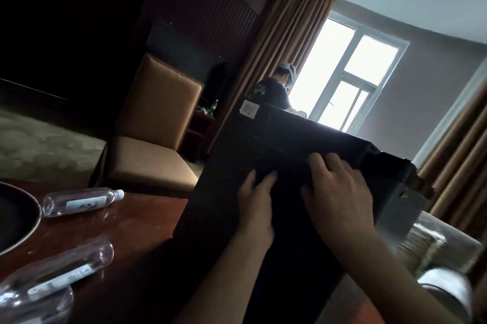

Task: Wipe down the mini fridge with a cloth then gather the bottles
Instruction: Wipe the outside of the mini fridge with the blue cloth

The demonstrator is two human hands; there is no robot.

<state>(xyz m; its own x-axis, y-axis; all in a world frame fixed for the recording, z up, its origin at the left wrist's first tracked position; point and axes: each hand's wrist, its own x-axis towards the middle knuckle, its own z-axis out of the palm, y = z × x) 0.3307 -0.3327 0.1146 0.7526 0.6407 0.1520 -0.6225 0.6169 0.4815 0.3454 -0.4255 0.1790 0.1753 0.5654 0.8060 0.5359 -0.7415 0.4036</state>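
The black mini fridge point(263, 144) stands tilted in view on the dark wooden table point(137, 229). Both my hands lie on its top face. My left hand point(257, 202) and my right hand point(337, 192) press down side by side with fingers fairly straight. A dark cloth point(287, 175) seems to lie under their fingertips, though it is hard to tell apart from the black surface. Three clear plastic bottles lie on their sides on the table to the left: one point(79, 202) further back, one point(68, 267) nearer, and one point(37, 305) at the bottom-left corner.
A dark round dish point(23, 231) sits at the table's left edge. A tan upholstered chair point(155, 123) stands behind the table. Another person point(276, 89) is by the bright window point(350, 73). Curtains hang on both sides, and a patterned armrest point(432, 247) is at the right.
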